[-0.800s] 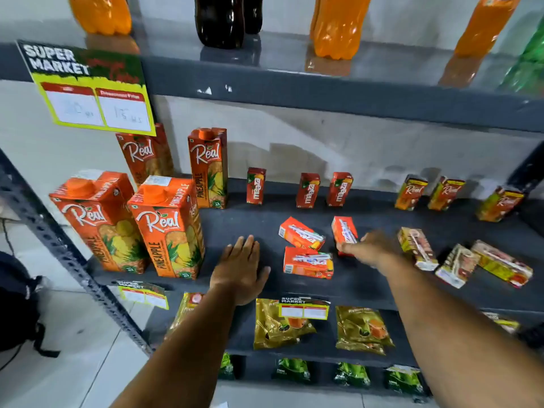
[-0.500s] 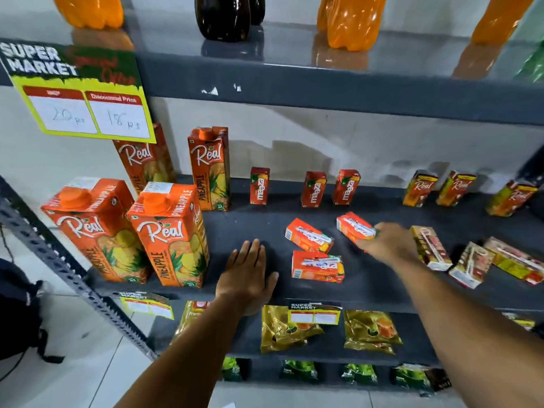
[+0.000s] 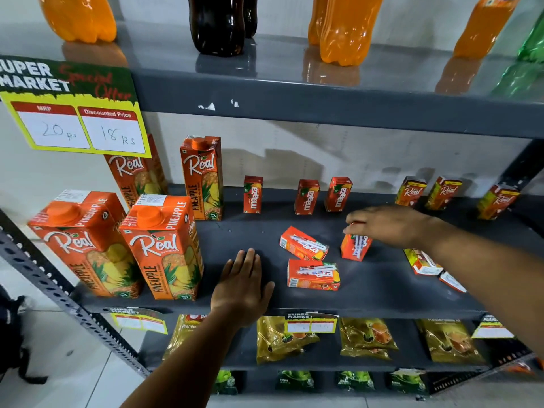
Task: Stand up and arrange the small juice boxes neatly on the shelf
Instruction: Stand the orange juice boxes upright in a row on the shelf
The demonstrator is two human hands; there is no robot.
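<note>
A small red juice box [image 3: 355, 246] is held at its top by the right hand [image 3: 391, 228], in the middle right of the frame. The fingers are closed on the top end, so the box can be tipped up onto its bottom. It looks almost upright now, with its low end on the dark shelf [image 3: 235, 231].

The left hand [image 3: 243, 285] is laid flat on the shelf near the front edge, low in the middle of the frame. Its fingers are spread wide and nothing is held in it. It seems to be put there to steady the body while the other arm is stretched out.

Just left of the held box, two more red boxes are lying flat: one [image 3: 303, 243] is turned at a slant, and one [image 3: 313, 274] is below it, closer to the front. These are not stood up yet.

At the back of the shelf, three red boxes [image 3: 306, 196] are standing in a row by the wall. To the right, three yellow and red boxes [image 3: 410, 190] are standing too. That back row shows how the rest should probably be set.

Under the right arm, at the right of the frame, more small boxes [image 3: 422, 262] are lying down, partly hidden.

Big pineapple cartons [image 3: 160, 245] are standing at the left, kept apart from the small ones.
</note>
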